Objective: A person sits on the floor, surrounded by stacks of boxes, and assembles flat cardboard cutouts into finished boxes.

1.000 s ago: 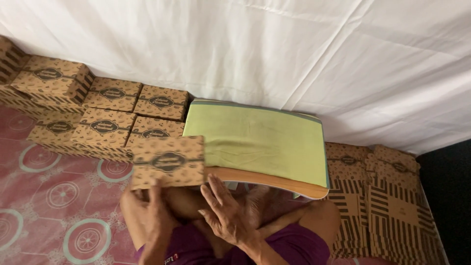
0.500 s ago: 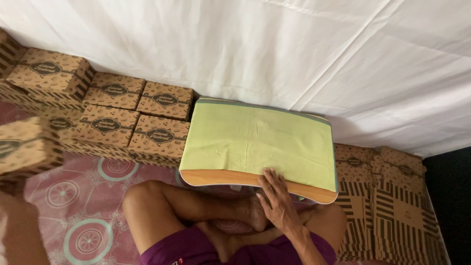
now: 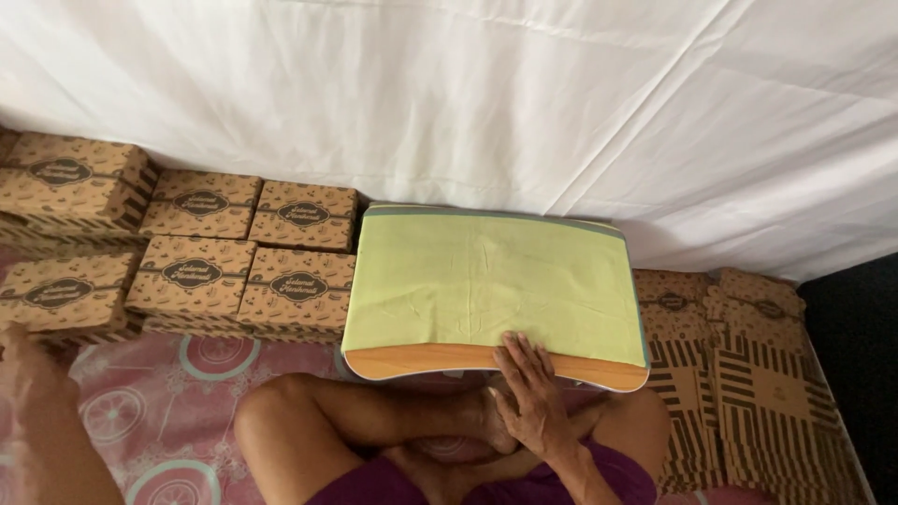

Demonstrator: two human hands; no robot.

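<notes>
Since 0.5 s ago: the brown printed cardboard box the left hand [image 3: 33, 393] carried at the left edge is out of its grip; a box [image 3: 58, 297] now sits at the near-left end of the box rows, w/ that hand pulled back just below it, blurred. Fingers look loose and empty, but exact pose: cannot tell. Right hand [image 3: 531, 397] has barely shifted: flat, fingers spread, palm down on the front edge of the small lap table [image 3: 421, 359].

Table: wooden-look orange rim, curved front cut-out, top covered by a smooth lime-green cloth [image 3: 486, 285] w/ faint creases. It stands over the person's crossed legs, close against the white draped sheet [image 3: 561, 103].

Boxes: matte kraft card, dark oval label + small pattern, closed lids, packed touching in two rows left of the table, some stacked. Right of the table: pile of flat unfolded box blanks [image 3: 748, 374], striped print. Floor mat [image 3: 187, 393] pink w/ round motifs.

Risks (judgement): the newly set box is at the row's end, near the blurred hand; a careless back-swing could knock it askew. Leaning weight on the table's front edge could tip it toward the lap.
</notes>
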